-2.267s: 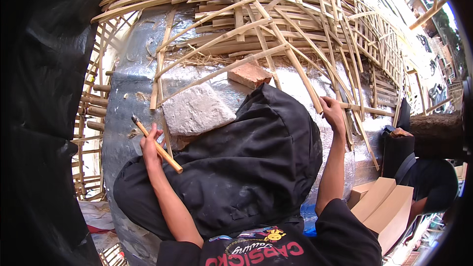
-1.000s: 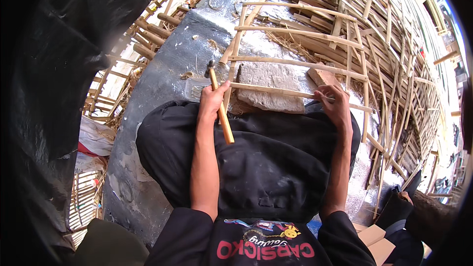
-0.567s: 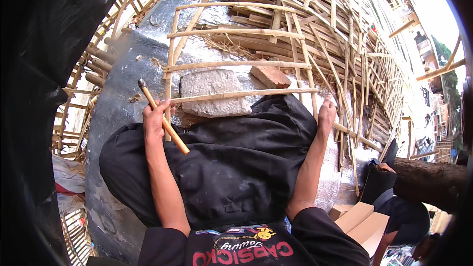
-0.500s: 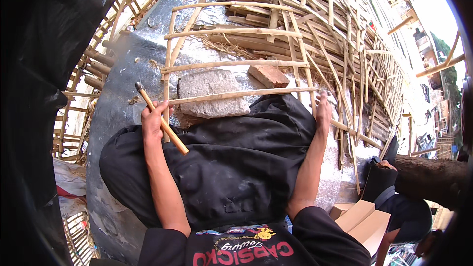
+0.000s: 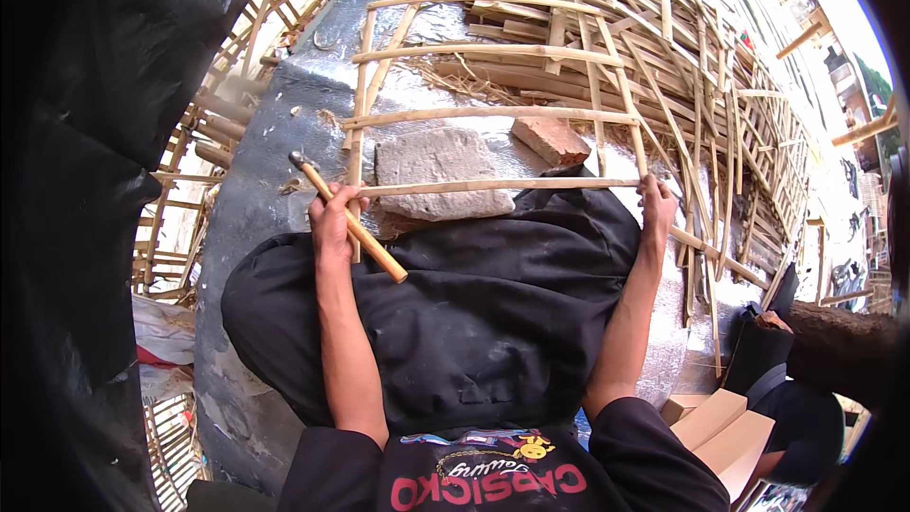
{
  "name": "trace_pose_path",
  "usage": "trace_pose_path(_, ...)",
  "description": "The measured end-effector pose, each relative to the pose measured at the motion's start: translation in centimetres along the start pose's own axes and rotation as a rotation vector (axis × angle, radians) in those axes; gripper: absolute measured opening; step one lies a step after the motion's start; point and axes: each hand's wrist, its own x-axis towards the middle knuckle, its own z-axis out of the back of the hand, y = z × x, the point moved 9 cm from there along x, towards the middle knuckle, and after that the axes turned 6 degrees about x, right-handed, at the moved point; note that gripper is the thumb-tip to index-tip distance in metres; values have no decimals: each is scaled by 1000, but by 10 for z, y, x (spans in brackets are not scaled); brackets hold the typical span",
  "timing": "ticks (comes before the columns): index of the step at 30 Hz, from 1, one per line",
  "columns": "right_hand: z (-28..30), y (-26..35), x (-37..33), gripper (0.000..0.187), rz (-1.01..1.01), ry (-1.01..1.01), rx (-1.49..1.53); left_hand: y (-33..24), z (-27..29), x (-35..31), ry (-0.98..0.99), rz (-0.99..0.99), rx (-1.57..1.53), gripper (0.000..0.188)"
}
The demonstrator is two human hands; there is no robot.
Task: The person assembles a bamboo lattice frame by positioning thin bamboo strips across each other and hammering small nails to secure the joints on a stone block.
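A ladder-like bamboo frame (image 5: 493, 115) with several crossbars stretches between my hands, over my lap and the ground sheet. My left hand (image 5: 334, 220) is closed around a hammer (image 5: 377, 248) with a wooden handle and small dark head, its fingertips also pinching the frame's near left corner. At the near right corner, my right hand (image 5: 656, 201) grips the end of the nearest crossbar where it meets the side strip. Under the frame lie a pale grey stone block (image 5: 438, 163) and, to its right, a reddish brick (image 5: 550, 139).
Split bamboo strips (image 5: 531, 95) are piled beyond the frame, with lattice panels (image 5: 754, 147) at the right. A grey sheet (image 5: 256, 161) covers the ground. Cardboard boxes (image 5: 725, 436) and another person's dark clothing (image 5: 806, 422) are at lower right. Black sheeting (image 5: 76, 180) hangs at left.
The fingers of my right hand have closed on the frame's near right corner, where they were straighter before. The whole view has shifted, so everything appears farther right.
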Motion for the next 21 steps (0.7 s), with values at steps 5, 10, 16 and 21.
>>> trace_pose_path(5, 10, -4, 7, 33, 138, -26, -37, 1, -3, 2, 94, -12, -5, 26)
trace_pose_path(10, 19, -6, 8, 34, 152, -68, -16, -8, -18, -8, 229, 14, -31, 28)
trace_pose_path(16, 25, -7, 3, 29, 145, -119, 25, -3, -12, -7, 245, 71, -47, 30)
trace_pose_path(21, 28, 8, -18, 32, 198, -99, -53, -13, -5, -14, 322, 104, 15, 31)
